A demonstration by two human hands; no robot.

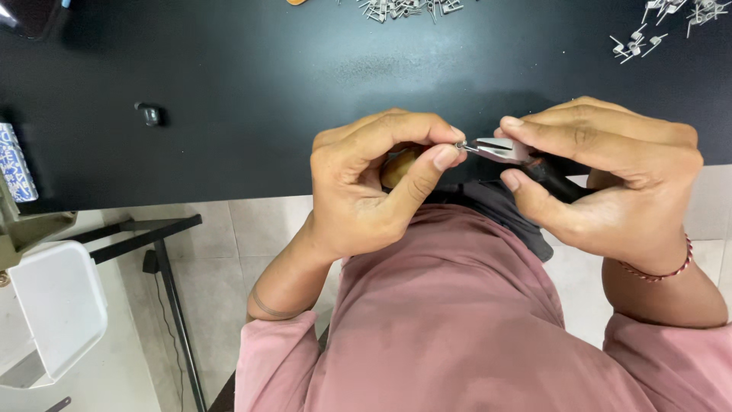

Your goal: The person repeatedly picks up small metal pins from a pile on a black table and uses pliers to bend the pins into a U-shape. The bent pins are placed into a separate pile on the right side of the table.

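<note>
My left hand (374,183) is curled at the near edge of a black table (252,84), its thumb and forefinger pinching a tiny metal part (460,144). A brown rounded object (398,165) shows inside its palm. My right hand (610,179) grips small pliers (499,149) with metal jaws and black handles; the jaw tips meet the tiny part between the two hands. Both hands hover above my lap, over a pink shirt.
Piles of small metal pieces lie at the far edge (408,8) and the far right corner (659,27). A small dark knob (150,114) sits at left. A patterned box (15,164), a white bin (57,305) and table legs (171,297) are at lower left.
</note>
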